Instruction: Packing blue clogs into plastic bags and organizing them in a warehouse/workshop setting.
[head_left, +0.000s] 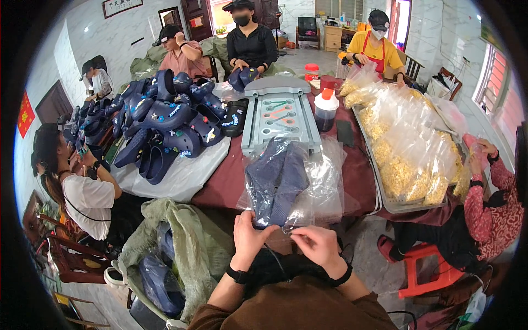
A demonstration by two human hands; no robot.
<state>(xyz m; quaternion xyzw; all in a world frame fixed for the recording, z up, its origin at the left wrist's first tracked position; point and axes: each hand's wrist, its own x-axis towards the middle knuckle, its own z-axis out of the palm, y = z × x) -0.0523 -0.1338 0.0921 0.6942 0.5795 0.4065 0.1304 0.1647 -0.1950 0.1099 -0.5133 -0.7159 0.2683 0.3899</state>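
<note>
A pair of navy foam clogs (276, 179) lies inside a clear plastic bag (300, 204) at the table's near edge, soles facing up. My left hand (250, 237) grips the bag's near edge close to one clog, the thumb on top. With fingers pinched together, my right hand (320, 246) holds the same edge further right; the fingertips partly hide what is between them. More clear bags (329, 168) lie flat just to the right. Beyond the clogs stands a grey plastic folding stand (257, 124) with a patterned top panel.
Navy clogs (165, 113) are heaped at the left. A tray (404, 206) of bagged yellow pieces stands at the right. Past the bags are a bottle of dark liquid (325, 109) and a phone (345, 133). A woven sack (184, 231) holds clogs beside me. Several people work around the table.
</note>
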